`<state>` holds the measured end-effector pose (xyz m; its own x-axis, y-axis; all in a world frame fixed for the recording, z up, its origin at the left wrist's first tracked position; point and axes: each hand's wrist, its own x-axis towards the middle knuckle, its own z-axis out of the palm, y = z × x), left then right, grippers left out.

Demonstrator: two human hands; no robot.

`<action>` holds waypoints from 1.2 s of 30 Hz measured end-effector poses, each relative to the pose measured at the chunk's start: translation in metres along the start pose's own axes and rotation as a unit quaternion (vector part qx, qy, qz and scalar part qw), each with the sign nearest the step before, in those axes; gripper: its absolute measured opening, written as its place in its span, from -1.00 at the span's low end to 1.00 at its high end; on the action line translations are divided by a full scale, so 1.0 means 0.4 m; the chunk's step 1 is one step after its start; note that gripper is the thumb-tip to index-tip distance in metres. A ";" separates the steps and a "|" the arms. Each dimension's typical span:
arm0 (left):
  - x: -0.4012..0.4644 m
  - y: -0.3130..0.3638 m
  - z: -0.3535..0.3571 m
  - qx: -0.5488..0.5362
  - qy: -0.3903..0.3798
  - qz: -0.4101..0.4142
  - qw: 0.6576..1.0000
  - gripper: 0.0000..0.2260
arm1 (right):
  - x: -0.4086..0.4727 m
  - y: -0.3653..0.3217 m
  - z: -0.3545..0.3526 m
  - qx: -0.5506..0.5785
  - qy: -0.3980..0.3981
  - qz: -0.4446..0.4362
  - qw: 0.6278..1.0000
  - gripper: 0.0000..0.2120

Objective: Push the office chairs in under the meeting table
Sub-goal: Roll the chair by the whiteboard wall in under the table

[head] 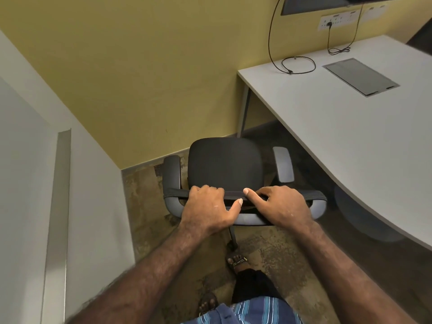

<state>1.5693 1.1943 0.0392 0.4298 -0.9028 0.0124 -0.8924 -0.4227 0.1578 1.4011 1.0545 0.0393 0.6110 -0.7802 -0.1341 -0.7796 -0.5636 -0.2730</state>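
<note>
A black office chair [224, 163] with grey armrests stands in the corner, its seat facing the yellow wall, left of the white meeting table [346, 136]. My left hand [209, 206] and my right hand [280, 205] both grip the top edge of the chair's backrest, side by side, fingers curled over it. The chair is outside the table, with its right armrest near the table's edge. One chair leg and castor show below the backrest, close to my sandalled foot.
A yellow wall [140, 78] runs close behind the chair and a white wall [93, 183] closes the left side. Black cables [297, 65] and a grey flap [361, 76] lie on the table. A grey table base [364, 220] stands under it.
</note>
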 end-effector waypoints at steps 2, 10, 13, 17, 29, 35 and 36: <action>0.028 -0.002 0.000 -0.005 -0.004 0.010 1.000 -0.35 | -0.003 0.015 0.001 -0.001 0.021 -0.009 1.000 -0.10; 0.179 0.003 -0.016 -0.015 -0.013 0.061 0.998 -0.35 | 0.052 0.054 -0.023 -0.034 0.022 -0.050 0.998 -0.07; 0.246 0.012 -0.020 -0.050 0.009 0.040 0.998 -0.38 | 0.083 0.096 -0.047 -0.008 0.003 -0.071 0.997 -0.09; 0.370 0.033 -0.025 -0.059 0.012 0.020 0.998 -0.43 | 0.127 0.177 -0.087 -0.013 0.032 -0.055 0.998 -0.08; 0.703 0.075 -0.008 -0.036 -0.024 0.128 0.991 -0.43 | 0.309 0.223 -0.162 0.006 0.037 -0.008 0.999 0.06; 0.820 0.082 0.006 -0.031 -0.019 0.167 0.985 -0.46 | 0.389 0.233 -0.173 0.014 0.044 0.021 0.999 0.06; 0.848 0.080 0.007 -0.033 -0.021 0.171 0.984 -0.46 | 0.407 0.231 -0.172 0.017 0.046 0.030 0.998 0.07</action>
<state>1.6863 0.8745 0.0455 0.0978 -0.9945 0.0363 -0.9725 -0.0878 0.2157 1.4192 0.8565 0.0579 0.5471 -0.8347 -0.0628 -0.8082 -0.5072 -0.2994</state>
